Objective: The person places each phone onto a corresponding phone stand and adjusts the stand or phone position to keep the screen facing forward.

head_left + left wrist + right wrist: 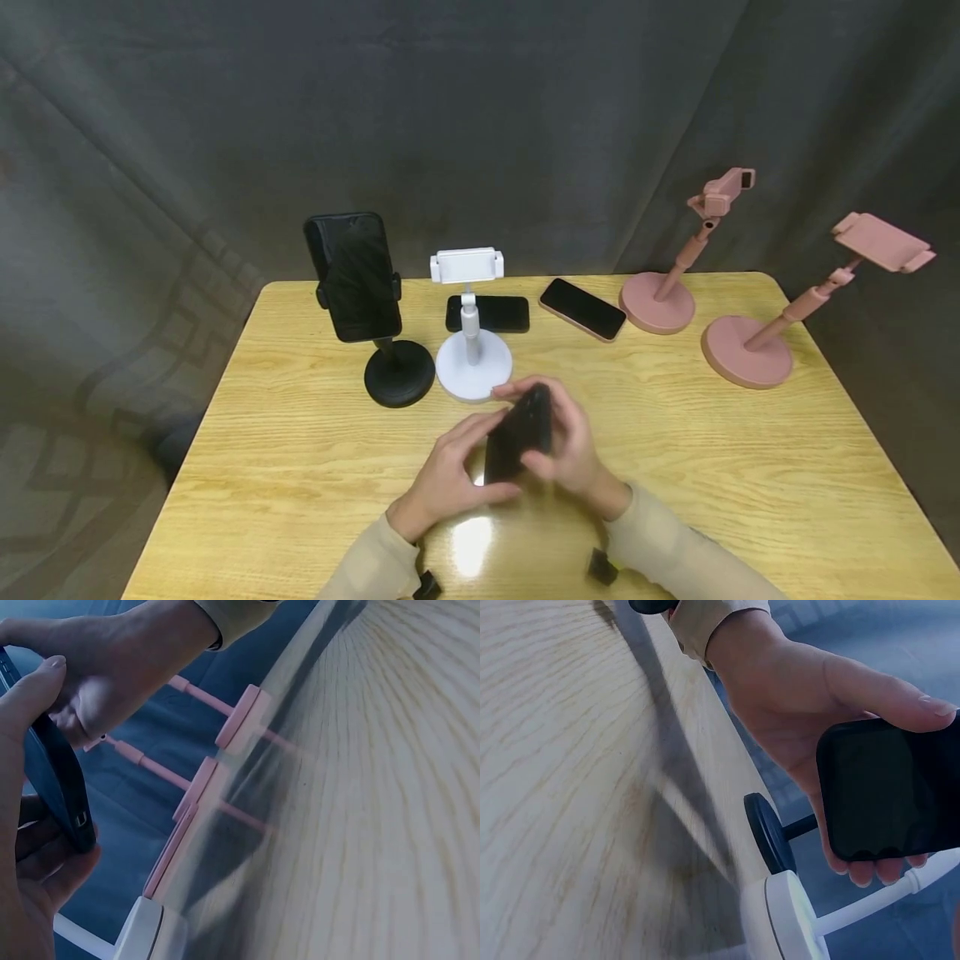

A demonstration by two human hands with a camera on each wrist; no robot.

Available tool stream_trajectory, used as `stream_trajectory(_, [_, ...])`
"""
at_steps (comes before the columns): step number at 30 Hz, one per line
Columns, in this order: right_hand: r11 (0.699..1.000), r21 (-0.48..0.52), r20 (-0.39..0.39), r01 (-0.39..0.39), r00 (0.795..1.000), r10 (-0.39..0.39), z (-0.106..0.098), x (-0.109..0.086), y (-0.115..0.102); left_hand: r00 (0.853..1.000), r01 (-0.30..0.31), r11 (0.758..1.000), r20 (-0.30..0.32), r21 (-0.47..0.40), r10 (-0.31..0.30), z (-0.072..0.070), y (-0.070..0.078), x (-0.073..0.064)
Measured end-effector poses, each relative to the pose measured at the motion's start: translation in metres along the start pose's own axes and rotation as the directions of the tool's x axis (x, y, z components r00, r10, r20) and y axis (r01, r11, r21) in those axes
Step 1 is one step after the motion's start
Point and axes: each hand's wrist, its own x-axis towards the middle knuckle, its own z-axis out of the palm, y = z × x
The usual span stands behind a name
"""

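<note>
Left fingers (471, 428) and right fingers (516, 387) grip black phone (517, 437) by edges, table (750, 483) stretching either side

This looks like a staged workstation, such as a small studio or a lab corner: a plain dark curtain (480, 125) hangs in folds beyond the table's far edge and down its left and right sides. The pale wood-grain table (750, 467) carries a black phone stand (400, 373) at far left, a white phone stand (474, 367) beside it and two pink phone stands (658, 302) (747, 352) at far right.
</note>
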Motion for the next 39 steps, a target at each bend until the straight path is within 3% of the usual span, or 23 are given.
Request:
stream_trajectory(9, [0.999,-0.031,-0.002,0.043,0.999,-0.043,-0.001,0.002,0.0,1.0,-0.028,1.0,0.013,0.009,0.028,0.002,0.0,0.002])
stream_trajectory(14, [0.999,-0.025,-0.014,0.023,1.0,-0.023,-0.003,0.004,-0.002,0.998,-0.055,0.998,0.01,-0.041,0.055,-0.004,-0.002,0.003])
stream_trajectory(18, [0.999,-0.029,-0.034,0.014,0.999,-0.015,-0.005,0.004,-0.003,0.996,-0.082,0.992,-0.032,-0.095,0.08,-0.013,-0.004,0.006])
stream_trajectory(23, [0.999,-0.033,-0.031,0.024,0.999,-0.025,-0.007,0.003,-0.003,0.986,-0.093,0.994,-0.14,-0.05,0.085,-0.024,-0.005,0.013])
stream_trajectory(26, [0.999,-0.033,-0.022,0.024,0.999,-0.025,-0.007,0.001,-0.003,0.961,-0.064,0.998,-0.27,-0.017,0.057,-0.026,-0.003,0.017])
stream_trajectory(30, [1.0,-0.026,-0.02,0.014,1.0,-0.015,-0.007,-0.001,-0.001,0.896,-0.002,0.998,-0.444,-0.06,-0.025,-0.027,0.002,0.027])
stream_trajectory(32, [1.0,-0.019,-0.022,0.009,1.0,-0.009,-0.007,-0.002,-0.001,0.869,0.01,0.995,-0.492,-0.097,-0.056,-0.029,0.005,0.033])
stream_trajectory(34, [1.0,-0.014,-0.027,0.0,1.0,0.0,-0.007,-0.003,0.0,0.851,0.005,0.994,-0.522,-0.111,-0.063,-0.031,0.006,0.04])
stream_trajectory(39, [1.0,-0.008,-0.035,-0.007,0.999,0.006,-0.006,-0.005,0.001,0.811,-0.034,0.997,-0.586,-0.067,-0.012,-0.034,0.009,0.055])
